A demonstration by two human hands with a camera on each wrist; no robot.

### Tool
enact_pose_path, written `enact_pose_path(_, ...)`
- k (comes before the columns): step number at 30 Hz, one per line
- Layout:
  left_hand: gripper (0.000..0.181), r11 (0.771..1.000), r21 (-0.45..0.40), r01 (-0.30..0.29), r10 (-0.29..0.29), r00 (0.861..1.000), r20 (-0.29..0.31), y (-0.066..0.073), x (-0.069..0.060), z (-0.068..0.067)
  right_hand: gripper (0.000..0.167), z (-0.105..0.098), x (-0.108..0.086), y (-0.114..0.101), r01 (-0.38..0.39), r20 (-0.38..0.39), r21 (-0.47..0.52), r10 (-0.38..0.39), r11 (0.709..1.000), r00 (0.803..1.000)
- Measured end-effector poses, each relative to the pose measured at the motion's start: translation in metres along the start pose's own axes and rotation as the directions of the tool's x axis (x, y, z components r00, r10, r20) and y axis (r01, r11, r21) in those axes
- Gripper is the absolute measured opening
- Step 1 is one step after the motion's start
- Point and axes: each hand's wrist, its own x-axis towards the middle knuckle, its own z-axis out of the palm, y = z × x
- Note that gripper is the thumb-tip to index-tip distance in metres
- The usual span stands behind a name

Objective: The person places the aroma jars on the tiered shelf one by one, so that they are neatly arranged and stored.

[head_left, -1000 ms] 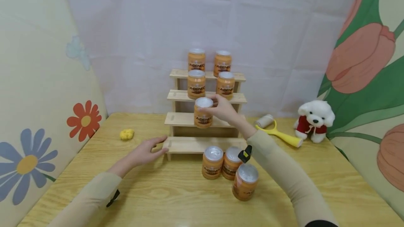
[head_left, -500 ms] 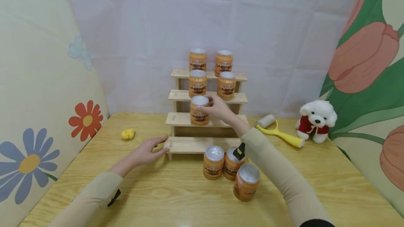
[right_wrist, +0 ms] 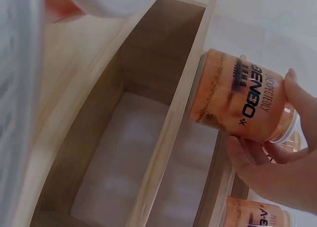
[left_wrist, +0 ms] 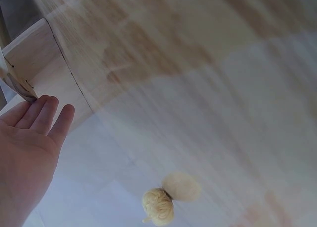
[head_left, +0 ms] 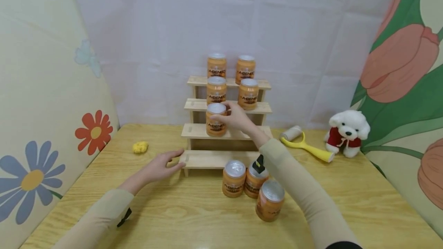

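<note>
My right hand grips an orange can by its upper part, thumb and fingers round it. The can stands upright at the left part of the second step from the bottom of a wooden tiered rack; in the right wrist view its base appears to meet that step's edge. My left hand touches the left end of the lowest step with extended fingertips. Two cans stand on the top step and two on the step below it.
Three more orange cans, one of them nearest the rack's front, stand on the table right of centre. A yellow slingshot-shaped tool with a grey roll and a white plush dog are at right. A small yellow lump lies at left.
My right hand has carried the can slightly left and back, onto or against the second step from the bottom. The left hand keeps its place at the rack.
</note>
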Motion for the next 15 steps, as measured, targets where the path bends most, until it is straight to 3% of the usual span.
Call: enact_pose_path(15,0.061,1.000,0.015,0.009,-0.009,1.000,0.002,0.000,-0.002,0.000,0.066,0.010,0.001,-0.001,-0.016,-0.047,-0.017,0.015,1.000,0.999)
